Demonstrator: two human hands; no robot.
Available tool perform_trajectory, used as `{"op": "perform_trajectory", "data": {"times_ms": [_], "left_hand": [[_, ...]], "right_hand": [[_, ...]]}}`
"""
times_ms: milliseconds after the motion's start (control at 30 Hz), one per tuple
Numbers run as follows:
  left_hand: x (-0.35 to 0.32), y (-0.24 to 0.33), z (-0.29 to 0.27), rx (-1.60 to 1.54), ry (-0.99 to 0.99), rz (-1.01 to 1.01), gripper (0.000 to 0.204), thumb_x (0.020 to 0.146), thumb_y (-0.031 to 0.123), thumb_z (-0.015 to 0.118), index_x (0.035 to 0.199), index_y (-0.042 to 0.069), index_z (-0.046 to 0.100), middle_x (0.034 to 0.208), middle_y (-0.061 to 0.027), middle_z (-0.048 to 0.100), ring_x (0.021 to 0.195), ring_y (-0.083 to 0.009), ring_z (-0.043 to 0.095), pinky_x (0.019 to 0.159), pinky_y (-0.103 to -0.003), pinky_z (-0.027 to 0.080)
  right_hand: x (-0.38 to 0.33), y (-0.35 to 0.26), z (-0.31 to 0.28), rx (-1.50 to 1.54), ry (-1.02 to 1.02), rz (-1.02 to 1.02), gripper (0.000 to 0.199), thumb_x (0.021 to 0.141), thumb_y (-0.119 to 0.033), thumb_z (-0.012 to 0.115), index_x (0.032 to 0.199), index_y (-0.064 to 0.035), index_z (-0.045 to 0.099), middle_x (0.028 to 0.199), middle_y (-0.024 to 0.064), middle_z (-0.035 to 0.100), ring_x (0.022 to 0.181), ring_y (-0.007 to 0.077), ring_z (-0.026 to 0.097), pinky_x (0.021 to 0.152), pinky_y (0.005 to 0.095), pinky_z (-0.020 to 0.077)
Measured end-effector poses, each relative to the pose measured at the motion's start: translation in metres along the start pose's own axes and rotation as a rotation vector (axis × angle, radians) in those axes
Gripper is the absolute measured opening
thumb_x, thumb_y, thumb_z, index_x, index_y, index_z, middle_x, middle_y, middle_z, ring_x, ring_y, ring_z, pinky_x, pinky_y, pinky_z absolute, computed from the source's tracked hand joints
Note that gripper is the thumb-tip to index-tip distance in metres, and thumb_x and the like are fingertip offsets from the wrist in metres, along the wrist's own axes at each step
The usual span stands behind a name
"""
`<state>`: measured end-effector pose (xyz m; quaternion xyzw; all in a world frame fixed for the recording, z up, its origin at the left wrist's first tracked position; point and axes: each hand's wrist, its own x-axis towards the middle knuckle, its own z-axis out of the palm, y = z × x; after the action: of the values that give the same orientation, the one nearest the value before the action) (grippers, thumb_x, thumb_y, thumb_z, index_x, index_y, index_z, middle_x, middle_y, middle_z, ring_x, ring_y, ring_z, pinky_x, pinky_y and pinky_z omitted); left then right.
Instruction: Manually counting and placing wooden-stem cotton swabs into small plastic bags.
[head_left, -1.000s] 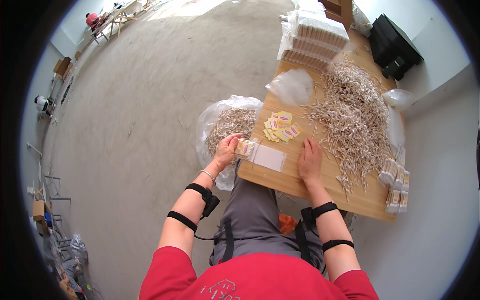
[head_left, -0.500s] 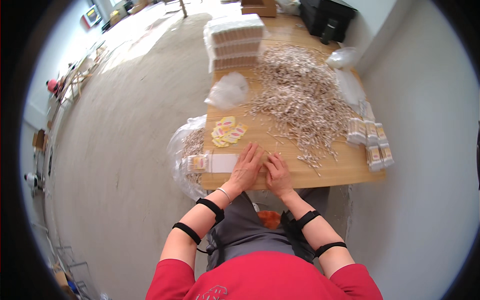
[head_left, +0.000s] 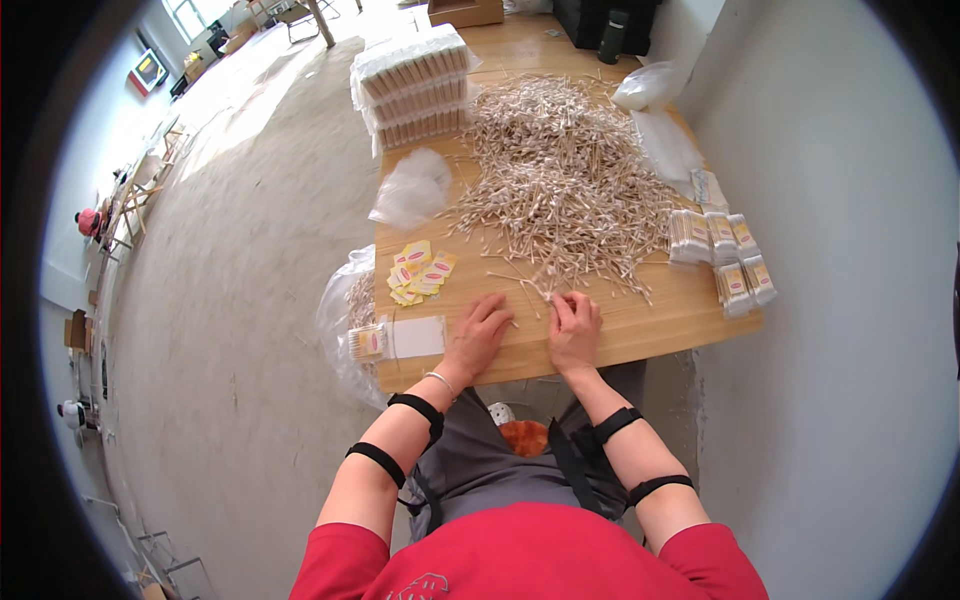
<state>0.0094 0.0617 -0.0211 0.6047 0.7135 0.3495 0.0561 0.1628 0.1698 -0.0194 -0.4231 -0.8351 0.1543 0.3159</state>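
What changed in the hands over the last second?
The left hand left the small packet at the table's left edge and moved right, now flat on the table. The right hand stayed by the near edge of the stick pile, fingers now pinching sticks. Labels and packs unchanged.

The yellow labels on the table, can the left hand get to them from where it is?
Probably yes. The yellow labels lie just beyond the left hand on the bare table, with nothing between them, and the hand looks empty.

Pale sticks [head_left: 570,190], yellow labels [head_left: 420,272] (red ovals).
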Motion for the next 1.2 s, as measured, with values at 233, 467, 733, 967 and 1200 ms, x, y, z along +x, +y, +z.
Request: {"op": "perform_trajectory", "data": {"times_ms": [233, 467, 733, 967, 1200], "left_hand": [[0.008, 0.015, -0.012, 0.232, 0.103, -0.091, 0.055, 0.081, 0.018, 0.066, 0.132, 0.009, 0.047, 0.138, -0.0173, 0.041, 0.132, -0.0355, 0.032, 0.111, -0.046, 0.025], [0.022, 0.001, -0.004, 0.189, 0.004, -0.14, 0.056, 0.083, 0.023, 0.063, 0.133, 0.005, 0.045, 0.143, -0.0181, 0.036, 0.135, -0.0367, 0.028, 0.113, -0.047, 0.019], [0.028, -0.014, -0.002, 0.176, 0.011, -0.146, 0.051, 0.084, 0.021, 0.063, 0.128, 0.0, 0.048, 0.139, -0.0199, 0.038, 0.134, -0.0375, 0.029, 0.111, -0.048, 0.022], [0.022, 0.007, -0.001, 0.149, 0.14, -0.07, 0.046, 0.083, 0.016, 0.064, 0.123, -0.002, 0.052, 0.133, -0.0206, 0.044, 0.129, -0.0384, 0.035, 0.108, -0.047, 0.028], [0.014, -0.001, 0.001, 0.057, 0.142, -0.092, 0.028, 0.08, 0.009, 0.065, 0.107, 0.001, 0.06, 0.116, -0.0157, 0.055, 0.113, -0.0354, 0.048, 0.099, -0.044, 0.039]], "right_hand": [[0.008, -0.021, 0.012, 0.079, -0.057, -0.184, 0.02, 0.081, -0.016, 0.064, 0.1, -0.0114, 0.066, 0.107, 0.0061, 0.053, 0.102, 0.0261, 0.049, 0.09, 0.0404, 0.0382], [0.009, -0.013, 0.024, -0.004, 0.135, 0.023, 0.013, 0.085, -0.014, 0.06, 0.096, -0.0098, 0.064, 0.105, 0.006, 0.054, 0.098, 0.0276, 0.05, 0.085, 0.0423, 0.0389], [0.01, -0.021, 0.019, -0.072, 0.12, 0.054, 0.02, 0.081, -0.022, 0.063, 0.097, -0.0113, 0.064, 0.106, 0.0054, 0.052, 0.102, 0.0271, 0.048, 0.09, 0.0424, 0.0353], [0.011, -0.021, 0.01, -0.044, 0.042, -0.013, 0.03, 0.071, -0.021, 0.066, 0.1, -0.0118, 0.064, 0.107, 0.0052, 0.052, 0.106, 0.0263, 0.045, 0.095, 0.0421, 0.0313], [0.01, -0.025, 0.011, -0.012, 0.053, -0.045, 0.031, 0.069, -0.017, 0.065, 0.1, -0.0114, 0.064, 0.107, 0.0057, 0.054, 0.107, 0.0264, 0.046, 0.095, 0.0424, 0.0313]]}}
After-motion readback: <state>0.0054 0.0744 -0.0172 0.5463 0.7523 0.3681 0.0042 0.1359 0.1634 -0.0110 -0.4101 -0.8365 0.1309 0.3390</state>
